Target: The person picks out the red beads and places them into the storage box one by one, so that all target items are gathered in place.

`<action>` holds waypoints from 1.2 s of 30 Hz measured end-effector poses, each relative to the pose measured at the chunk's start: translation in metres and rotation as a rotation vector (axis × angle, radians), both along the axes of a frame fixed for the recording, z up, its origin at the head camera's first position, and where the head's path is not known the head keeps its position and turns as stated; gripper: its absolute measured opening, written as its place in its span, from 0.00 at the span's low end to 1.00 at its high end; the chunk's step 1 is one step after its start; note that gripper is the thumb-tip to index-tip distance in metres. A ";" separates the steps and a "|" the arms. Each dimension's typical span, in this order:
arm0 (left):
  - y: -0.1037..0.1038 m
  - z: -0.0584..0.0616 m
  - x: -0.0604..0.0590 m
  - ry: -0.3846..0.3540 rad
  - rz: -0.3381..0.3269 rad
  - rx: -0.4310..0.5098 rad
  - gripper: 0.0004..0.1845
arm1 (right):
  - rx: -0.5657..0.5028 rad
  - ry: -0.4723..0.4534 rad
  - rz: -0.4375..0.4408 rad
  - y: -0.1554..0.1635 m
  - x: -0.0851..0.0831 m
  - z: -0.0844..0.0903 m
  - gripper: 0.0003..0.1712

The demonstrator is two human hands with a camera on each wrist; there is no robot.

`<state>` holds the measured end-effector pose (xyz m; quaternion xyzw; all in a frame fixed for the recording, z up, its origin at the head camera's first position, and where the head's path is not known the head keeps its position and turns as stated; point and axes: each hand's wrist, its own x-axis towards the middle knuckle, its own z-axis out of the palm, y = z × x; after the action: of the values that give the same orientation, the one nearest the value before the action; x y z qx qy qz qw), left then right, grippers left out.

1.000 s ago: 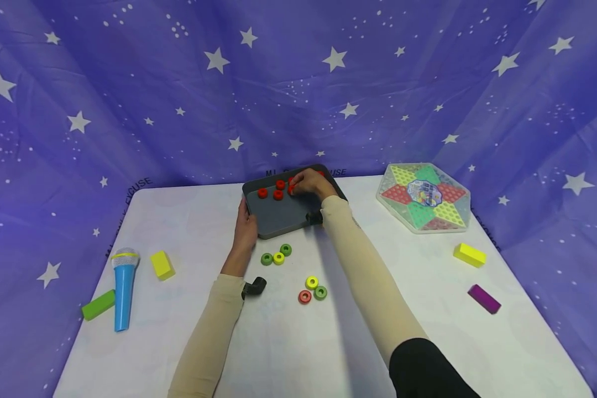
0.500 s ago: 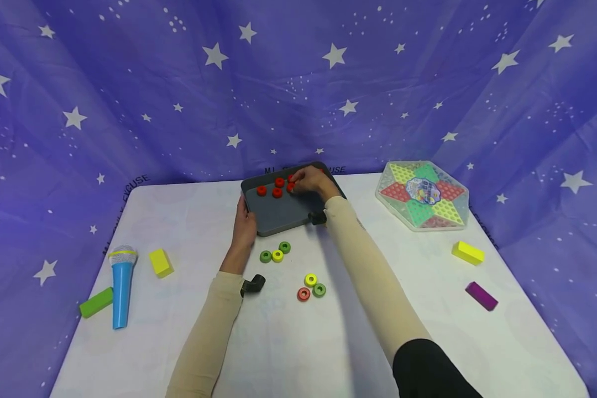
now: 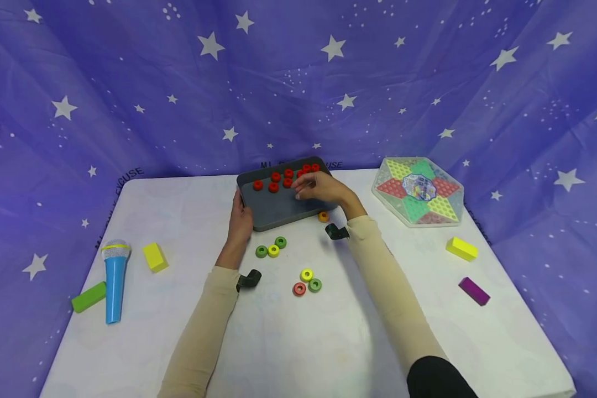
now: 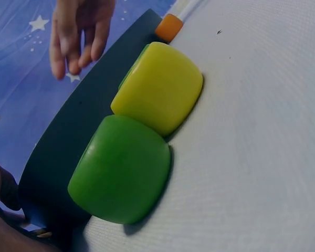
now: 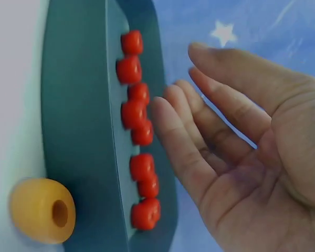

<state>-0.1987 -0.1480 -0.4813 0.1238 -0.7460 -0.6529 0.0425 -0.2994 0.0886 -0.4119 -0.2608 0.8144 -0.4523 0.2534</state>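
Observation:
A dark grey tray (image 3: pixel 278 213) lies near the table's far edge, with several red ring beads (image 3: pixel 273 187) in its back part. My left hand (image 3: pixel 240 224) grips the tray's left side; in the left wrist view only part of that hand shows at the lower left. Above the tray, my right hand (image 3: pixel 323 188) hovers with fingers loosely extended. Nothing is held in it, as the right wrist view shows. An orange ring bead (image 5: pixel 42 210) sits just outside the tray's front wall, below the right hand. Close to the left wrist are a yellow bead (image 4: pixel 160 86) and a green bead (image 4: pixel 121 170).
A trio of yellow, green and red beads (image 3: pixel 299 289) lies nearer the front. At left are a blue toy microphone (image 3: pixel 114 287), a yellow block (image 3: pixel 155 257) and a green block (image 3: pixel 88 297). Rightward lie a hexagonal game box (image 3: pixel 420 190), another yellow block (image 3: pixel 461 249) and a purple block (image 3: pixel 474 291).
My right hand has risen off the red beads and drawn back to the right, its fingers loosening. More red beads and the orange bead now show. The left hand stays on the tray.

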 end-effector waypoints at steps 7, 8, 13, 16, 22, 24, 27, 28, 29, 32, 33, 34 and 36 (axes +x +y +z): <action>0.000 0.002 0.002 -0.003 0.011 0.023 0.32 | 0.048 0.008 0.190 0.002 0.047 0.010 0.21; 0.000 0.002 0.002 -0.002 0.011 0.028 0.32 | 0.047 0.010 0.221 0.001 0.054 0.010 0.21; 0.000 0.003 0.002 -0.008 0.011 0.017 0.33 | 0.042 -0.020 0.387 -0.001 0.082 0.000 0.21; 0.000 0.003 0.001 -0.021 0.014 0.014 0.33 | 0.067 -0.047 0.453 -0.003 0.095 -0.010 0.21; 0.001 0.004 -0.001 -0.038 0.019 0.023 0.33 | 0.135 -0.077 0.537 -0.001 0.116 -0.027 0.20; 0.001 0.004 -0.001 -0.042 0.018 0.025 0.33 | 0.147 -0.094 0.550 0.001 0.121 -0.028 0.20; 0.001 0.006 -0.001 -0.048 0.022 0.024 0.33 | 0.154 -0.105 0.564 0.003 0.129 -0.026 0.21; 0.002 0.006 0.000 -0.049 0.024 0.024 0.33 | 0.158 -0.105 0.566 0.004 0.131 -0.025 0.21; 0.001 0.006 0.000 -0.050 0.025 0.024 0.33 | 0.161 -0.103 0.568 0.005 0.133 -0.024 0.21; 0.001 0.006 -0.001 -0.061 0.027 0.023 0.33 | 0.161 -0.083 0.579 0.006 0.138 -0.025 0.22; 0.001 0.006 -0.001 -0.062 0.027 0.024 0.33 | 0.161 -0.072 0.584 0.007 0.139 -0.026 0.22; 0.001 0.005 -0.001 -0.062 0.027 0.023 0.33 | 0.158 -0.060 0.590 0.007 0.140 -0.027 0.22; 0.001 0.004 -0.001 -0.060 0.027 0.019 0.33 | 0.152 -0.044 0.599 0.007 0.143 -0.028 0.22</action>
<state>-0.1995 -0.1471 -0.4769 0.1538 -0.7391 -0.6552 0.0279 -0.1567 0.0957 -0.4404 -0.4598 0.7270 -0.3008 0.4119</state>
